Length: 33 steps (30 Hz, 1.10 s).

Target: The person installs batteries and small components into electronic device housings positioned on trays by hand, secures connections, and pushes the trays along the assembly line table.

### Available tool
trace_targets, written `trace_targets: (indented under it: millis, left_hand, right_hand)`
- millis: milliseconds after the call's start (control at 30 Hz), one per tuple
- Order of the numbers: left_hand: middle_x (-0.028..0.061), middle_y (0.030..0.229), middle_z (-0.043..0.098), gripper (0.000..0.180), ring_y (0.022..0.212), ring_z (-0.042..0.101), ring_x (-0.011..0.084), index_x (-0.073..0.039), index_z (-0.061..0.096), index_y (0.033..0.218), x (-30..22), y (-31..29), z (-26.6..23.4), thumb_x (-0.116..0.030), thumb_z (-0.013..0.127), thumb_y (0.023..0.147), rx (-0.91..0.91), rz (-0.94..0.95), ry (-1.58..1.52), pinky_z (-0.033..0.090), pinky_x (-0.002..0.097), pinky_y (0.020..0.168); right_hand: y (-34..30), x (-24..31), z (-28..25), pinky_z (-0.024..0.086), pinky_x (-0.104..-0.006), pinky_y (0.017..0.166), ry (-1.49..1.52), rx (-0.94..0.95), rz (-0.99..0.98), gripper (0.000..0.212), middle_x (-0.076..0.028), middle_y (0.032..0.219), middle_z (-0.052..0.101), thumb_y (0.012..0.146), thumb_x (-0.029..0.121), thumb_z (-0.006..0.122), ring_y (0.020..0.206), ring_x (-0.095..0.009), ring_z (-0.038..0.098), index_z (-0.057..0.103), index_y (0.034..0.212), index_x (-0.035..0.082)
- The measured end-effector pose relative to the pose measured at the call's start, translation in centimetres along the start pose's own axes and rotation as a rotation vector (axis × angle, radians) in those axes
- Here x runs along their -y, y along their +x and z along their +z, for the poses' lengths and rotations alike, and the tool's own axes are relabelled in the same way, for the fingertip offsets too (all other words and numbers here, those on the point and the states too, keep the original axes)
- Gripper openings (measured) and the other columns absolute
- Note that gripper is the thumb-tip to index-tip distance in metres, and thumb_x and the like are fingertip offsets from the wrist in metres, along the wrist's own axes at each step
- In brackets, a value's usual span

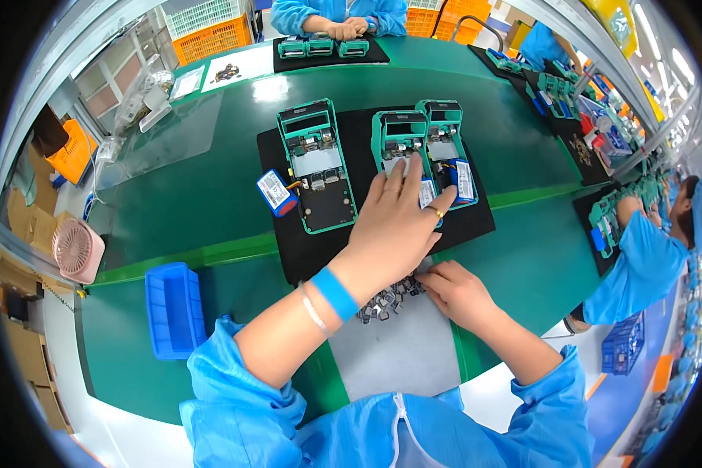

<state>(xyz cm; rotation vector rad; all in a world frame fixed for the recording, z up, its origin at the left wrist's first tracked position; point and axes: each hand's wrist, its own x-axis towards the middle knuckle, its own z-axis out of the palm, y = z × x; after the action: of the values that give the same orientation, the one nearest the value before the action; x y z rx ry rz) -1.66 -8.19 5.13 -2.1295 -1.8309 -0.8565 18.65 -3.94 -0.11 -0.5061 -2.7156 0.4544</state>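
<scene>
My left hand (392, 209) lies with its fingers stretched and spread over the middle green device housing (398, 134), hiding much of its lower half. To the right stands another green housing (444, 123), with a blue battery pack (463, 181) at its lower end. A third housing (320, 168) lies open to the left, wired to a blue battery pack (275, 191) beside it. Closer to me, my right hand (462, 296) has its fingers bent together at a pile of small dark square parts (382, 303). What its fingertips pinch, if anything, is hidden.
Under the housings is a black mat (292, 248); the small parts lie on a grey sheet (398, 359). A blue bin (175, 312) and a pink fan (78, 249) stand at left. Across the green table (234, 132) and at right, other people handle similar housings.
</scene>
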Motion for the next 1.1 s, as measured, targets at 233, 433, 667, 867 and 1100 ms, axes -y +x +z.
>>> trace_targets:
  millis: [233, 433, 667, 867, 1100]
  left_hand:
    - [0.0210, 0.128, 0.054, 0.048, 0.120, 0.053, 0.0385, -0.014, 0.065, 0.124, 0.9, 1.1, 2.6, -0.031, 0.077, 0.080, 0.121, 0.023, 0.003, 0.042, 0.0467, 0.102]
    - [0.0246, 0.124, 0.057, 0.038, 0.117, 0.056, 0.0431, -0.004, 0.060, 0.108, 2.2, -0.7, 0.4, -0.032, 0.071, 0.087, -0.181, -0.174, -0.200, 0.042, 0.0506, 0.103]
    - [0.0167, 0.141, 0.052, 0.045, 0.135, 0.048, 0.0339, -0.007, 0.058, 0.125, 3.1, -3.0, -1.2, -0.026, 0.072, 0.086, 0.055, -0.100, 0.019, 0.032, 0.0547, 0.112]
    - [0.0149, 0.156, 0.036, 0.071, 0.149, 0.027, 0.0308, -0.009, 0.048, 0.142, 3.1, -3.0, -1.1, -0.038, 0.074, 0.083, 0.115, -0.069, -0.007, 0.020, 0.0543, 0.119]
    - [0.0097, 0.137, 0.052, 0.067, 0.135, 0.043, 0.0247, -0.009, 0.061, 0.130, 3.8, -1.5, 0.7, -0.049, 0.074, 0.078, 0.157, 0.007, 0.064, 0.025, 0.0510, 0.117]
  right_hand:
    - [-0.9, -1.9, -0.2, 0.054, -0.0332, 0.068, -0.193, -0.060, -0.122, 0.017, -0.005, 0.089, 0.063, 0.074, 0.006, 0.068, 0.082, -0.023, 0.062, 0.067, 0.091, 0.006]
    - [-0.1, -2.0, -1.4, 0.054, -0.0321, 0.068, -0.253, 0.056, -0.268, 0.016, -0.006, 0.090, 0.062, 0.072, 0.011, 0.063, 0.082, -0.022, 0.062, 0.064, 0.087, 0.006]
    - [1.5, -2.2, -2.5, 0.055, -0.0303, 0.065, -0.387, 0.213, -0.477, 0.013, -0.006, 0.081, 0.060, 0.068, 0.010, 0.062, 0.076, -0.021, 0.062, 0.062, 0.080, 0.005]
    - [2.6, -3.0, -2.8, 0.055, -0.0318, 0.064, -0.349, 0.236, -0.553, 0.015, -0.005, 0.079, 0.061, 0.068, 0.012, 0.062, 0.075, -0.021, 0.063, 0.064, 0.081, 0.005]
    - [9.3, -2.7, -7.1, 0.057, -0.0366, 0.068, -0.118, -0.207, -0.390, 0.027, -0.007, 0.090, 0.069, 0.069, -0.001, 0.074, 0.078, -0.027, 0.068, 0.069, 0.095, 0.005]
